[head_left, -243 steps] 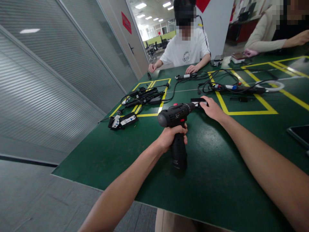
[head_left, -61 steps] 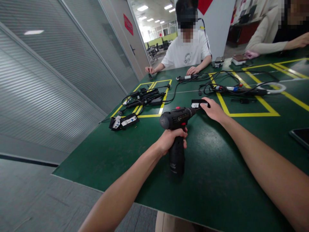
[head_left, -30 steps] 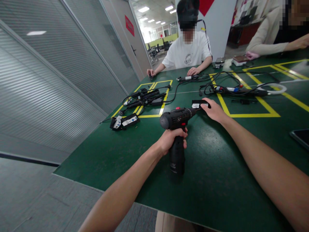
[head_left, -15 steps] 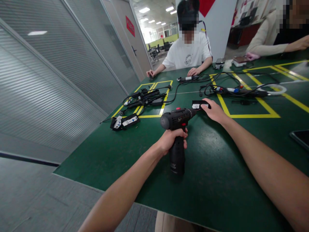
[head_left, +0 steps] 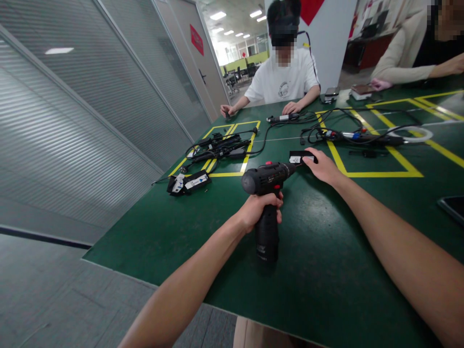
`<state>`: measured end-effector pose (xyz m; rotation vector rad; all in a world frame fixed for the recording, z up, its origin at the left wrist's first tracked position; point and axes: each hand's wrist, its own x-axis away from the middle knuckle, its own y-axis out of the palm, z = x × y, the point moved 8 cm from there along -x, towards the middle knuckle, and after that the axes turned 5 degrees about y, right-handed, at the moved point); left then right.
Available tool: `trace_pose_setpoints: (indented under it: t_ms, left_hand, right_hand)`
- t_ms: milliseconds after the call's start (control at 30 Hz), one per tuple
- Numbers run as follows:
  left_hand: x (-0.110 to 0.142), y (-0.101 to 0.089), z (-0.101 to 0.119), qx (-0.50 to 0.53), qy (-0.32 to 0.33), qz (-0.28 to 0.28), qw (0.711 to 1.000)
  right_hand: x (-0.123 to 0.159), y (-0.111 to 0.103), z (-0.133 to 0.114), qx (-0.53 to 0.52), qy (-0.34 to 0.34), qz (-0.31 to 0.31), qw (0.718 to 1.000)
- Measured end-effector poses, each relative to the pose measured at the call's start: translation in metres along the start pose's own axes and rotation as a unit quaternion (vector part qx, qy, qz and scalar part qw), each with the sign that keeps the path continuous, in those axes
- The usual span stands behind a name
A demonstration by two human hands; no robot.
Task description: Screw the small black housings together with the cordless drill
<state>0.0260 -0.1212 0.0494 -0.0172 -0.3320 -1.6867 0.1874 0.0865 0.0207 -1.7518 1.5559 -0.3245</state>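
Observation:
My left hand (head_left: 259, 210) is wrapped round the grip of a black cordless drill (head_left: 266, 179) with red buttons. The drill's battery base points down at the green table (head_left: 174, 241). Its chuck faces away to the right, and the bit reaches a small black box-like part with a white label (head_left: 296, 158). My right hand (head_left: 319, 165) grips the right end of that part, thumb on the near side. Whether the bit sits in a screw is too small to tell. To the left lie similar black parts with white labels (head_left: 195, 180), and a tiny screw-like piece (head_left: 206, 190) beside them.
A heap of black cables and adapters (head_left: 221, 147) lies in a yellow-taped area at the left. More cables and a pen-like tool (head_left: 362, 137) lie at the right, with a phone (head_left: 451, 205) near the right edge. Two people sit across the table.
Both my hands, the drill and the labelled part keep nearly the same place. The view has shifted slightly. The person opposite has brought a hand onto a small black item at the table's far left.

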Motion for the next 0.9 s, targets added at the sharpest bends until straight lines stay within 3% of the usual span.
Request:
trace_pose_setpoints:
  t_ms: [900]
  left_hand:
    - [0.0027,0.0013,-0.0019,0.007,0.002,-0.005,1.0]
  right_hand:
    - [0.0007,0.001,0.0005,-0.002,-0.004,-0.003,1.0]
